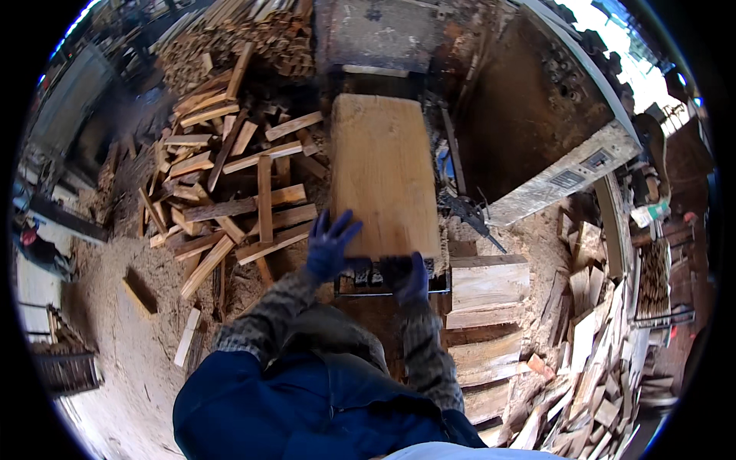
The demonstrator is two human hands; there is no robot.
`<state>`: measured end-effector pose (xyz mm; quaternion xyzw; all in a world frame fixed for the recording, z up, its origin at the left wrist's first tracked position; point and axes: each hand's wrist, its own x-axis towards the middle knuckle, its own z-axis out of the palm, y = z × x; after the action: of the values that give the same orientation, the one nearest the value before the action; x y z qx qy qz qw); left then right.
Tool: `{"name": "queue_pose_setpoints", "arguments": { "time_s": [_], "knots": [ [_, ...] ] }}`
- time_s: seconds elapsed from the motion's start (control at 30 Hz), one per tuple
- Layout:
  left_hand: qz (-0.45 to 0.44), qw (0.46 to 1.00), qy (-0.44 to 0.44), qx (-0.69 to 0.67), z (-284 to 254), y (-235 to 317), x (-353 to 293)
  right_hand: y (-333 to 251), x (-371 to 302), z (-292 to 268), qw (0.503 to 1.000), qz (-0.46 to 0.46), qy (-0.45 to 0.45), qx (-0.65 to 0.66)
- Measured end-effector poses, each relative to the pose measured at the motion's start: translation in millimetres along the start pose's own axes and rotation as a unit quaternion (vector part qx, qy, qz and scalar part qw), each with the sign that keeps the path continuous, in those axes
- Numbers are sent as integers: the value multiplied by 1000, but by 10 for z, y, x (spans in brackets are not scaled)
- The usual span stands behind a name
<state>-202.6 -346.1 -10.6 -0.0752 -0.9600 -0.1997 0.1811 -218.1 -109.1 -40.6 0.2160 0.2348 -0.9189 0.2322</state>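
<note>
The left hand [330, 245], in a blue glove, is spread wide with fingers fanned out, resting against the near left corner of a broad wooden slab [382, 172]; it grips nothing. The right hand [410, 277], also blue-gloved, sits at the slab's near end with fingers curled toward the edge, but whether they actually clasp the wood cannot be told. The slab lies flat, running away from the person on a dark metal machine bed [391, 280], its far end reaching a rusty metal housing [383, 34]. Just to the left, a heap of split offcuts [230, 184] lies on sawdust-covered ground [130, 345]. To the right, pale cut boards [487, 307] lie stacked beside the bed, with more scrap pieces [590, 368] beyond.
</note>
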Motion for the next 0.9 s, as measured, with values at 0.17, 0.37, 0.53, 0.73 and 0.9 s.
{"name": "queue_pose_setpoints", "arguments": {
  "time_s": [0.17,0.37,0.53,0.73,0.9],
  "knots": [
    [-40,999,10,-3,336,-620,1134,-172,263,584,975,-26,-118,-186],
    [-6,998,13,63,480,-1307,1967,185,-480,204,968,30,-16,-250],
    [-20,994,-50,97,615,-1098,2191,332,-1181,-972,971,-96,164,-145],
    [148,977,-30,154,780,-647,2162,703,-2287,-2346,908,-135,333,-217],
    [162,958,-81,221,844,-433,2217,1622,-3164,-2991,802,-89,567,-166]
  ]
}}
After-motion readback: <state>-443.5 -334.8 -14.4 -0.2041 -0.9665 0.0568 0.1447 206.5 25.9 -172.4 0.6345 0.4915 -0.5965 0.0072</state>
